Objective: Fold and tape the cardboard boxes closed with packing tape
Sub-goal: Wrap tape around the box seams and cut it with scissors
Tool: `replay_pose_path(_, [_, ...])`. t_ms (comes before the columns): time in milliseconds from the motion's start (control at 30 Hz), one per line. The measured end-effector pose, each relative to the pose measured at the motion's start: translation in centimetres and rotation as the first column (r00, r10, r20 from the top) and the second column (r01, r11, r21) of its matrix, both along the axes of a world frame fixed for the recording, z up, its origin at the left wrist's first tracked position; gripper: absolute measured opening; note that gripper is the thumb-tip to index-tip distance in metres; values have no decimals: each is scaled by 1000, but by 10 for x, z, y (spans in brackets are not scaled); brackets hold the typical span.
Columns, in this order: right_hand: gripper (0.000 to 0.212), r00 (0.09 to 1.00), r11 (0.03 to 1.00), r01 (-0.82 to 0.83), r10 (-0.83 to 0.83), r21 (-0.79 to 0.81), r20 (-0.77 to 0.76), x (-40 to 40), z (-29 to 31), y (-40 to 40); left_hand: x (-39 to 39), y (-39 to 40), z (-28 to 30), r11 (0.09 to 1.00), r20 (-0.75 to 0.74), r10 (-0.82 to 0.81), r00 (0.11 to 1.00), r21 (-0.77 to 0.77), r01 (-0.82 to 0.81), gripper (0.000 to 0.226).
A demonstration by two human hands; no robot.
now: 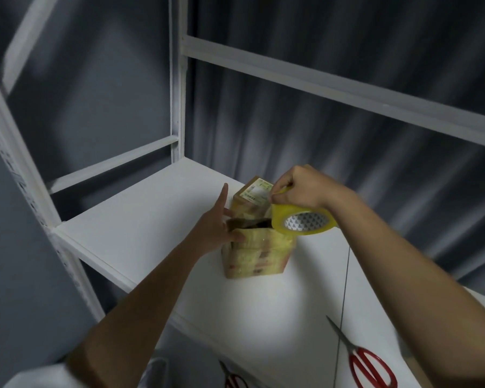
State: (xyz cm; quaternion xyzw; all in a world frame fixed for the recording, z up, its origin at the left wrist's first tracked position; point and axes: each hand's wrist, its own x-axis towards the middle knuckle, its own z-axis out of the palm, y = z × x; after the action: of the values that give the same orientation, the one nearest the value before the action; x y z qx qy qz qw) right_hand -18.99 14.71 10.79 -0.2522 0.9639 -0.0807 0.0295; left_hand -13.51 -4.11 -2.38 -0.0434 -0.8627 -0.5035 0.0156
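Seemingly upright, the box (256, 256) gapes upward beside the sideways-cored tape roll (303, 221).

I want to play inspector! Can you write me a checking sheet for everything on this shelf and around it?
Surface: white shelf board, lit brightest near the front box.
Job's things: front cardboard box, wrapped in tape, top still open; second box behind it, closed, with a label; roll of yellowish packing tape held above the front box.
Clutter: red-handled scissors at the front right; another red-handled pair at the bottom edge.
Grippers: left hand open, fingers against the front box's top edge; right hand grips the tape roll.
Cables: a thin dark line runs across the shelf; unclear what it is.
Surroundings: white metal rack frame, grey wall behind.
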Motion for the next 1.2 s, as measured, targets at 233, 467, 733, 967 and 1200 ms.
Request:
replay_pose_path(233, [15, 999, 999, -34, 35, -34, 42, -7, -4, -16, -6, -5, -16, 997, -11, 75, 997, 24, -74, 114])
replay_pose_path(467, [13, 995, 998, -60, 62, -28, 76, -19, -33, -26, -10, -13, -25, 996, 84, 41, 996, 78, -48, 120])
replay_pose_path(733, [23, 997, 992, -77, 78, 98, -8, -10, -40, -30, 2, -47, -17, 949, 249, 70, 966, 281, -141, 61])
replay_pose_path(967, [51, 993, 992, 107, -103, 64, -59, -13, -45, -17, -10, -32, -45, 903, 145, 274, 951, 301, -307, 23])
replay_pose_path(1200, [38, 950, 847, 272, -160, -458, 268, -7, -50, 6, -12, -23, -58, 925, 148, 249, 957, 256, -280, 19])
